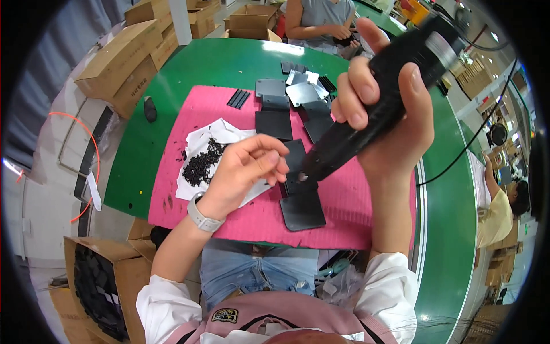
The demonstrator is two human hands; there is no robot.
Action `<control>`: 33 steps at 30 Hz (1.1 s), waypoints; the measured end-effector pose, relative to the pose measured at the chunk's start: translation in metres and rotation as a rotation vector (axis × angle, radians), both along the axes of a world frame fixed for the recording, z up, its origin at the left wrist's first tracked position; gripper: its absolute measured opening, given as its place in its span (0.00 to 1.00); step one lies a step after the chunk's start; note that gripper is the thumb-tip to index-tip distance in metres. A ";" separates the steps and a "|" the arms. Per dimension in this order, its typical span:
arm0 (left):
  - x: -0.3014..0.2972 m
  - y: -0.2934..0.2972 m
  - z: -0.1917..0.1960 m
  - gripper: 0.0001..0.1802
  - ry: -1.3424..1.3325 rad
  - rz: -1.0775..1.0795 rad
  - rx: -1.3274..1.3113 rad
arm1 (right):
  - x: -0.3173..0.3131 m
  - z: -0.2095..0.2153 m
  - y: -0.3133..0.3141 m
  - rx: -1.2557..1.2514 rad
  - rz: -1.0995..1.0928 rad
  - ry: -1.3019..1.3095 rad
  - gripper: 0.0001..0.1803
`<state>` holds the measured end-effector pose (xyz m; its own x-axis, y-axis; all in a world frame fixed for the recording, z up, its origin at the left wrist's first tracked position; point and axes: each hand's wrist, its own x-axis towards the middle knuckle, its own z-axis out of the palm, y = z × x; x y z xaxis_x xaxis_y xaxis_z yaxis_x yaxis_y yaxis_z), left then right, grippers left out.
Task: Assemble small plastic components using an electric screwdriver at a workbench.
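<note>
Right hand [400, 136]: grips one black, tapered driver [350, 136], upper right
Left hand [246, 170]: half-curled, centre, contents unclear
Small parts [200, 165]: one black heap, centre-left
Mat [356, 203]: one, pink, ribbed

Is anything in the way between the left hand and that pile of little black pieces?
Nothing visible is: the pile of black pieces lies on a white sheet, just left of the left hand.

The electric screwdriver [389, 94], screws [200, 166] and most plates [302, 212] are black; the sheet [229, 132] is white; the mat [355, 218], finely striped pink; the counter [229, 57], green.
</note>
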<state>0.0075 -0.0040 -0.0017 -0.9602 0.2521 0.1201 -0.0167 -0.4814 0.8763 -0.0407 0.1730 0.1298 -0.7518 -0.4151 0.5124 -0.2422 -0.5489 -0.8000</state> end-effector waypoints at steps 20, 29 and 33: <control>0.008 -0.003 -0.006 0.11 -0.024 0.038 -0.020 | 0.008 -0.029 0.008 0.004 -0.017 0.018 0.19; 0.009 0.011 -0.002 0.34 -0.110 0.195 -0.681 | -0.007 -0.034 0.030 0.178 -0.005 0.131 0.20; 0.004 0.021 0.005 0.32 -0.143 0.150 -0.805 | -0.003 -0.037 0.040 0.225 -0.082 0.140 0.20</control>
<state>0.0118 0.0168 0.0037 -0.9827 0.0771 -0.1682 -0.1398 0.2862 0.9479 -0.0442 0.2129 0.0926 -0.7161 -0.4708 0.5154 -0.3949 -0.3356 -0.8552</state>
